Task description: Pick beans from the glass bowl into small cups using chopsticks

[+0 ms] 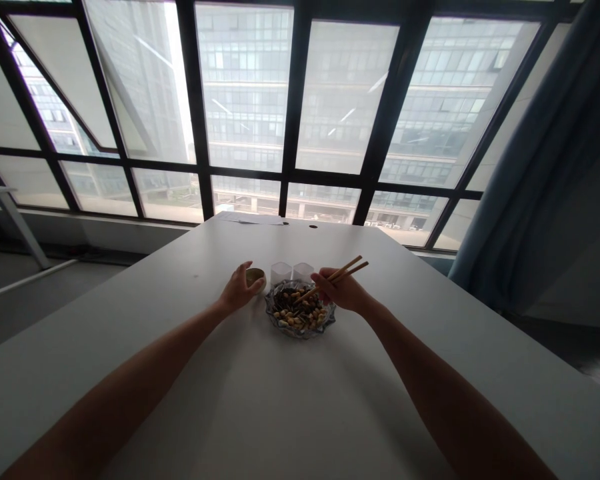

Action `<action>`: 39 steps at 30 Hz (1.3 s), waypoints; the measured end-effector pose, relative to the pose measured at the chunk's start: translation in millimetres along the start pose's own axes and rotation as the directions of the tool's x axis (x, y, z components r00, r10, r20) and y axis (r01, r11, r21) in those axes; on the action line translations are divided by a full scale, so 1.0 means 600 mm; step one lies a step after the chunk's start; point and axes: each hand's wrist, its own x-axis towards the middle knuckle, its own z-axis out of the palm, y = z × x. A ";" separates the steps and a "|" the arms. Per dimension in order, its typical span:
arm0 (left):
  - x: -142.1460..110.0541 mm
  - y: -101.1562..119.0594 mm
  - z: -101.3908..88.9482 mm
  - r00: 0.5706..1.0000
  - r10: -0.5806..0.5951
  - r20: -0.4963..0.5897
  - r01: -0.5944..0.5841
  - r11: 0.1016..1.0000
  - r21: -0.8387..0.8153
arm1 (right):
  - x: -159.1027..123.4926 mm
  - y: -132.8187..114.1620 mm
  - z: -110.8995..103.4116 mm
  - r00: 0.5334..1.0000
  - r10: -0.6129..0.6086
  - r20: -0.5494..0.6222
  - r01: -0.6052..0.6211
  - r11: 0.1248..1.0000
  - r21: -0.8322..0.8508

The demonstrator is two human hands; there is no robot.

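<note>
My right hand [341, 291] is closed around a pair of wooden chopsticks [349, 268], whose tips reach into a clear glass bowl [274, 323] with a wavy rim. Inside that bowl lies a mix of peanuts and dark seeds [300, 308]. Whether the tips pinch anything is too small to tell. To the left, my left hand [237, 288] curves its thumb and fingers around the side of a small round bowl [255, 279], greenish-brown inside, which stands by the glass bowl. Two translucent white cups [281, 272] stand just behind the glass bowl.
Everything stands on a long white table [300, 413]. White papers [253, 219] lie at its far end, near two dark holes in the top. Large windows [245, 87] rise behind it. A blue curtain [525, 160] hangs at the right; a white table frame [23, 227] stands at the left.
</note>
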 end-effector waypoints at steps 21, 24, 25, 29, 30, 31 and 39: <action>-0.013 -0.013 0.000 0.999 0.022 -0.037 -0.019 0.997 0.071 | 0.007 0.016 0.007 0.995 0.065 -0.072 -0.058 0.994 0.096; -0.013 -0.012 0.000 0.999 0.034 -0.032 -0.032 0.997 0.071 | 0.004 0.010 0.010 0.997 0.050 -0.058 -0.045 0.996 0.082; -0.013 -0.013 0.000 0.999 0.038 -0.031 -0.036 0.997 0.072 | 0.004 0.008 0.010 0.997 0.048 -0.056 -0.043 0.996 0.075; -0.013 -0.015 0.002 0.999 0.038 -0.030 -0.036 0.997 0.074 | 0.003 0.008 0.013 0.997 0.064 -0.053 -0.060 0.996 0.072; -0.013 -0.015 0.003 0.999 0.038 -0.032 -0.035 0.997 0.075 | 0.003 0.009 0.013 0.996 0.069 -0.050 -0.065 0.995 0.075; -0.013 -0.015 0.003 0.999 0.036 -0.033 -0.034 0.997 0.075 | 0.003 0.010 0.014 0.996 0.071 -0.047 -0.068 0.995 0.078; -0.015 -0.012 0.001 0.999 0.031 -0.032 -0.028 0.997 0.078 | 0.005 0.008 0.009 0.993 0.092 -0.078 -0.082 0.989 0.121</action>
